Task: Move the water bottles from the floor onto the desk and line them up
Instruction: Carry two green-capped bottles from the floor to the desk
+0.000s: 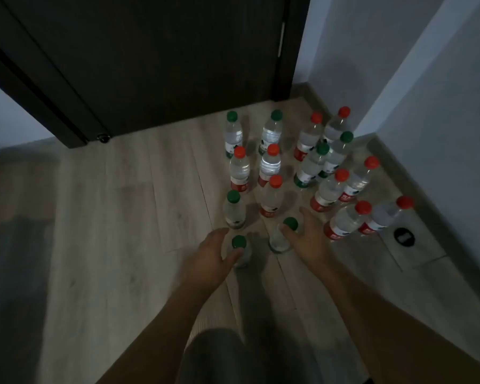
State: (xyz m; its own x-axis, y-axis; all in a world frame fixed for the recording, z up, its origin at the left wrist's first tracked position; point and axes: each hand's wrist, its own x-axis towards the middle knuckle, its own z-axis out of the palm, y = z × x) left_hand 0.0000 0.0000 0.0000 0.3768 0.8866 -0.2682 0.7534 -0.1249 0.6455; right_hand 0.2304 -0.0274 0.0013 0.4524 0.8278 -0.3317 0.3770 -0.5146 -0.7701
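Note:
Several clear water bottles with red or green caps stand upright on the wooden floor point(139, 206) in the room's corner. My left hand point(209, 254) curls round the shoulder of the nearest green-capped bottle point(239, 242), thumb on its near side. My right hand point(306, 239) wraps another green-capped bottle point(280, 241) just to the right, with the thumb below the cap and the fingers behind it. Both bottles stand on the floor. A third green-capped bottle point(234, 209) and a red-capped bottle point(271, 198) stand just beyond my hands. No desk is in view.
A dark door point(150, 59) with a door stop point(103, 138) closes off the back. White walls point(441, 106) with a skirting board hem the bottles in on the right. A round black floor fitting point(404, 236) lies beside the rightmost bottles. My knee point(219, 356) is at the bottom.

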